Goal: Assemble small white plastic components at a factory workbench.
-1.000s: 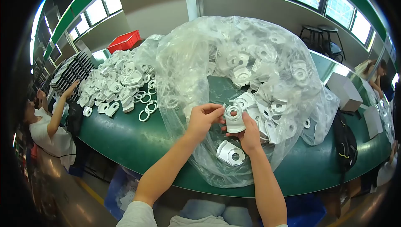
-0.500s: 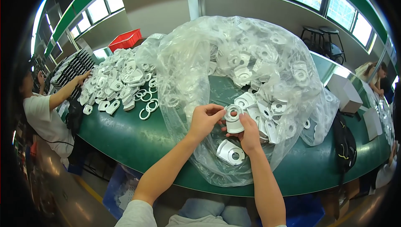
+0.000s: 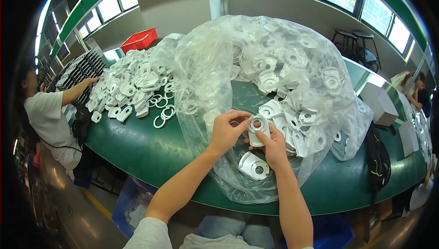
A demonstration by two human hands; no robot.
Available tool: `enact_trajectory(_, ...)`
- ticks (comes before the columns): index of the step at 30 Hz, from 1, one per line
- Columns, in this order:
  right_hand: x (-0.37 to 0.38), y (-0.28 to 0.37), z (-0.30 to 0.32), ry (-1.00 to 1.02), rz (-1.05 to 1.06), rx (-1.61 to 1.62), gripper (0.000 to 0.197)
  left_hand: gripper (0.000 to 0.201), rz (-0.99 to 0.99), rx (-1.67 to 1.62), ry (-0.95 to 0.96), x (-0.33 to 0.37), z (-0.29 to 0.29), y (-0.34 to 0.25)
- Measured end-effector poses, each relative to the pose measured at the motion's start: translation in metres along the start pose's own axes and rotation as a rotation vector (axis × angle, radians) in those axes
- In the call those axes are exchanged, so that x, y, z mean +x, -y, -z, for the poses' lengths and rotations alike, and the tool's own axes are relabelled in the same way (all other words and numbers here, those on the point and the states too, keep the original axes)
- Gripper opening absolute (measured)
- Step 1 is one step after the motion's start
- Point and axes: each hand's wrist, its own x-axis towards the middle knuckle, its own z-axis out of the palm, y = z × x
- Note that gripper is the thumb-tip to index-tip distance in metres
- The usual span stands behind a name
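Head view: the left hand [image 3: 227, 133] has thumb and forefinger drawn close together at the left rim of a white collared housing [image 3: 254, 138]; whether they pinch it or something small is hard to tell. The right hand [image 3: 275, 146] is closed around the housing's right side, thumb across its front, holding it up above the plastic bag.

The housing looks like moulded plastic — probably light, stiff and a little slick, with thin rims that could chip or scuff. The solid lower body seems the surest hold, leaving the round collar uncovered.

Just below the hands lies a loose housing [image 3: 248, 163] on the film. To the right, close by, the heap of white housings [image 3: 292, 127] crowds the mouth of the clear plastic bag [image 3: 201, 61], whose loose folds could snag a wrist. Leftward, the green tabletop [image 3: 132, 141] offers room as far as the white rings [image 3: 169, 110]; its curved near edge runs below the bag — a low drop would risk rolling off.
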Motion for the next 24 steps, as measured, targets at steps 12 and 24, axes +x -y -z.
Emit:
enact_trajectory(12, -0.001, 0.000, 0.001, 0.059, 0.033, -0.069, 0.024, 0.016, 0.139, -0.165, 0.083, 0.004, 0.005, 0.002)
enact_trajectory(24, -0.001, -0.002, -0.001, 0.087, 0.028, -0.095, 0.023, 0.016, 0.165, -0.114, 0.078, 0.002, 0.007, -0.001)
